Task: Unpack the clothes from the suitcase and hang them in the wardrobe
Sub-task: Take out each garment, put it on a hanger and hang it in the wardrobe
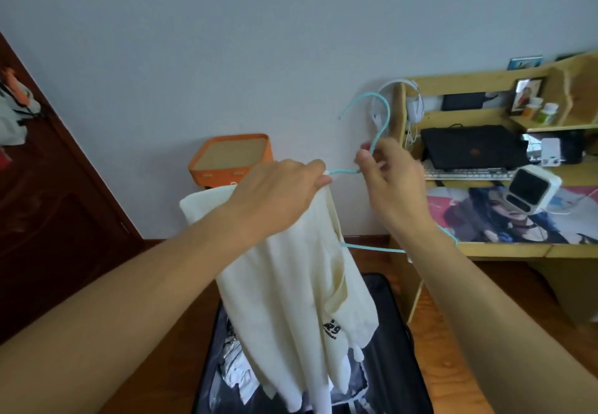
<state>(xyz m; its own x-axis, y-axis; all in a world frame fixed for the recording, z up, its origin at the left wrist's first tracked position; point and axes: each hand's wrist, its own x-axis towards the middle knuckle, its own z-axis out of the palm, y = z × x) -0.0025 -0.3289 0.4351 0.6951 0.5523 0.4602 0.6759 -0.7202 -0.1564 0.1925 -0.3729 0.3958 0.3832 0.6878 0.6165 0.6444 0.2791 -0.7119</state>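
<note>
A cream garment [301, 290] with a small black print hangs in front of me, partly on a light-blue wire hanger [382, 115]. My left hand [278, 193] grips the garment's upper edge together with the hanger's left arm. My right hand [388, 180] pinches the hanger at the neck, just below its hook. The hanger's bottom bar shows to the right of the cloth. Below, on the wooden floor, lies an open black suitcase [391, 300] with black-and-white clothes inside; the garment hides much of it.
A dark wooden wardrobe or door [58, 206] stands at the left with items hanging on it. An orange stool [233, 161] sits against the white wall. A wooden desk [504, 248] with a keyboard, black bag, small white device and shelves fills the right.
</note>
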